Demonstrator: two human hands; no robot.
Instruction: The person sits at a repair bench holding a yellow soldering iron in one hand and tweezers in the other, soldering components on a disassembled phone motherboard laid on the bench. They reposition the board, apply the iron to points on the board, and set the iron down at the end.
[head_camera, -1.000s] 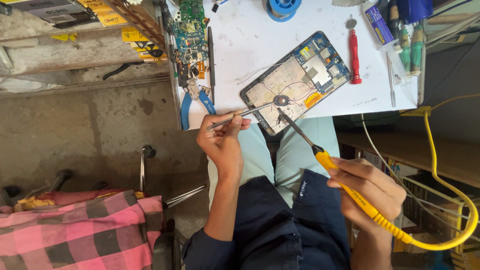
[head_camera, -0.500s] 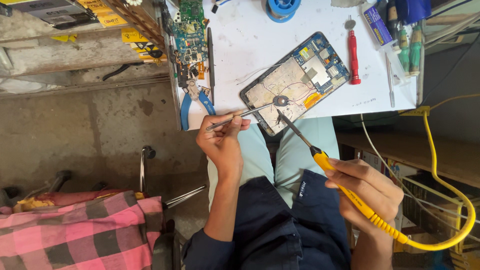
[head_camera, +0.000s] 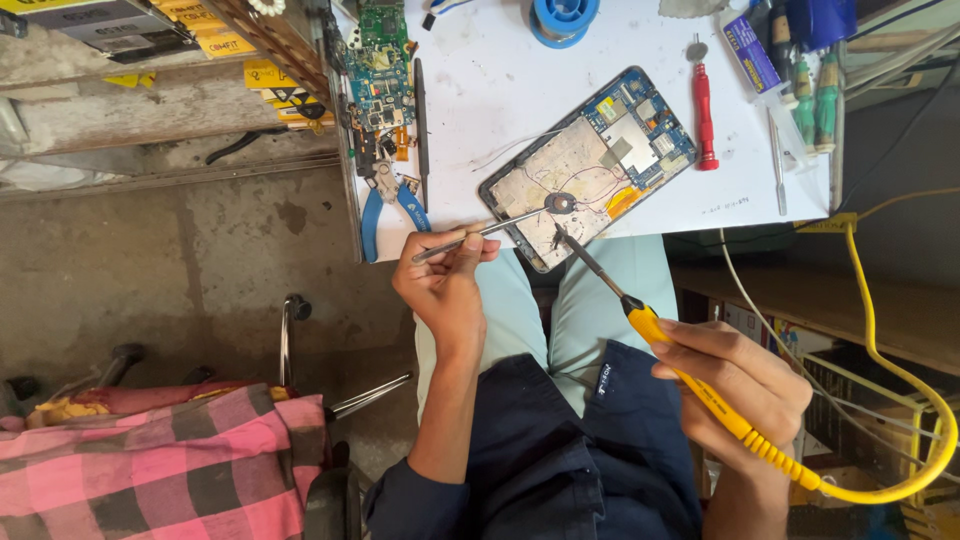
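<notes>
Two tools are in play at once here. Nearest the camera, the right hand (head_camera: 735, 385) has its fingers wrapped pen-style around a yellow soldering iron (head_camera: 680, 365), whose yellow cable (head_camera: 890, 330) loops off to the side. The left hand (head_camera: 445, 285) pinches a pair of tweezers (head_camera: 490, 228) between thumb and fingertips.

Just past those fingertips lies the opened tablet (head_camera: 590, 165) on the white bench (head_camera: 500, 90), back cover off. Tweezer tips rest at a small round part (head_camera: 560, 204), and the iron's tip sits just beside it.

Looks to me like the soldering step on that round part, so the next move probably needs a steady hold and a light touch.

Further out are blue pliers (head_camera: 385, 205), a green circuit board (head_camera: 378, 60), a red screwdriver (head_camera: 703, 115) and a solder spool (head_camera: 562, 18).
</notes>
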